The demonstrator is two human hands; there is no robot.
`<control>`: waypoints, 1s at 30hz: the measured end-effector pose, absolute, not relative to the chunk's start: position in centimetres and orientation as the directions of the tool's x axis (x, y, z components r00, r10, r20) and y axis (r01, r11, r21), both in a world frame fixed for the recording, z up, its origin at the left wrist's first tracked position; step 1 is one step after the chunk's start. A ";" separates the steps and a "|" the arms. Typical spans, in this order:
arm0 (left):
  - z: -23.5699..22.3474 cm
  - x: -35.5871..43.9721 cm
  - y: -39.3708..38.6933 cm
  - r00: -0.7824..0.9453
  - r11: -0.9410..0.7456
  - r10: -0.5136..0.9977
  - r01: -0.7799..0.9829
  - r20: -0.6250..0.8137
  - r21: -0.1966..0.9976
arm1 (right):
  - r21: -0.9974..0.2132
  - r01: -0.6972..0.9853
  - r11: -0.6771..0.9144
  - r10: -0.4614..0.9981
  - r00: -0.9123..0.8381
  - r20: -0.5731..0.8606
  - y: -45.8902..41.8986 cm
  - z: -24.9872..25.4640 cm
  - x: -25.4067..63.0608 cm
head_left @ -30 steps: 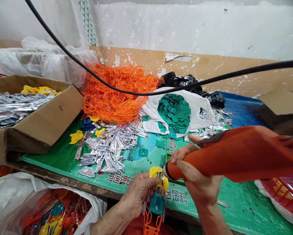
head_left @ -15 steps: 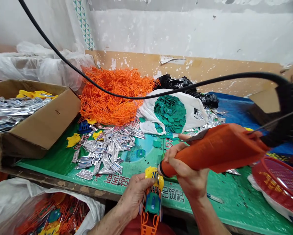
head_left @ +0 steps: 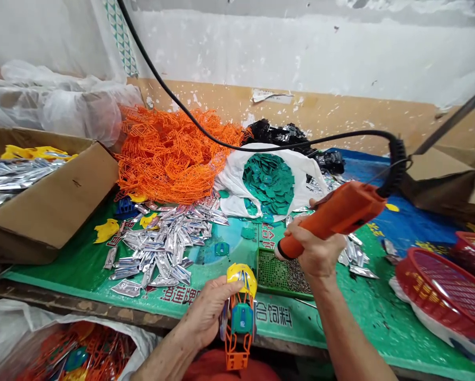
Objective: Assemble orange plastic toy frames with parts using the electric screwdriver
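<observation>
My left hand point(head_left: 210, 304) grips a plastic toy car body point(head_left: 240, 317) with a yellow nose, a teal roof piece and an orange frame, held at the table's front edge. In my right hand point(head_left: 320, 251) is an orange electric screwdriver point(head_left: 335, 211), fingers wrapped round its lower body, a black cable running from its top. Its tip points down and left above a green tray point(head_left: 267, 270) holding small dark screws. The tip is apart from the car body.
Silver parts point(head_left: 158, 248) lie heaped left of centre, behind them orange frames point(head_left: 177, 153). A white bag point(head_left: 229, 180) holds teal pieces point(head_left: 268, 182). A cardboard box point(head_left: 55, 201) stands left, red baskets point(head_left: 444, 291) right. A sack point(head_left: 142, 344) of assembled parts sits lower left.
The screwdriver has moved away from the car body's yellow nose, to the right over the screw tray. My left hand still holds the car body. The view has shifted slightly.
</observation>
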State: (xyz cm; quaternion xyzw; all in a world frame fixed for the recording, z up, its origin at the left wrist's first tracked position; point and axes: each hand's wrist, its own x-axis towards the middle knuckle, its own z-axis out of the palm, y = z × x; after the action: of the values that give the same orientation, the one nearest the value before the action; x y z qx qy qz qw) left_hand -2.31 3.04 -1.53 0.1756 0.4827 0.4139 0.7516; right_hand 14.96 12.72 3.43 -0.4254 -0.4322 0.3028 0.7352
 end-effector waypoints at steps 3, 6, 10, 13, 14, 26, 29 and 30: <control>-1.3 -2.4 3.2 0.189 0.599 0.790 -0.442 -0.583 0.668 | -0.892 -0.081 0.444 0.827 0.419 0.374 12.6 3.1 14.8; -1.3 -2.4 3.3 0.182 0.598 0.790 -0.437 -0.586 0.671 | -0.894 -0.090 0.439 0.837 0.404 0.370 12.6 3.0 14.8; -1.3 -2.3 3.5 0.196 0.601 0.790 -0.431 -0.580 0.673 | -0.895 -0.100 0.435 0.846 0.385 0.368 12.8 2.7 14.8; -1.3 -2.2 3.5 0.197 0.600 0.789 -0.447 -0.581 0.663 | -0.895 -0.095 0.437 0.843 0.392 0.369 12.8 2.7 14.7; -1.3 -2.2 3.5 0.197 0.598 0.790 -0.454 -0.580 0.660 | -0.895 -0.091 0.437 0.840 0.396 0.370 12.8 2.7 14.7; -1.1 -2.1 3.6 0.187 0.586 0.795 -0.484 -0.578 0.650 | -0.897 -0.044 0.441 0.842 0.367 0.396 12.5 3.1 14.2; -0.9 -2.1 3.6 0.175 0.576 0.801 -0.488 -0.573 0.656 | -0.896 -0.047 0.442 0.842 0.366 0.397 12.5 2.9 14.3; -0.8 -2.1 3.6 0.171 0.575 0.801 -0.490 -0.574 0.655 | -0.896 -0.050 0.442 0.841 0.369 0.395 12.6 2.8 14.4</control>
State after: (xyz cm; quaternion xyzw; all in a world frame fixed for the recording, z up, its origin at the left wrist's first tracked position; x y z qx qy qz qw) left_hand -2.13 3.58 -0.83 0.1625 0.4775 0.4316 0.7479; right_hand 14.37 12.59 2.80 -0.4247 -0.4659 0.3138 0.7100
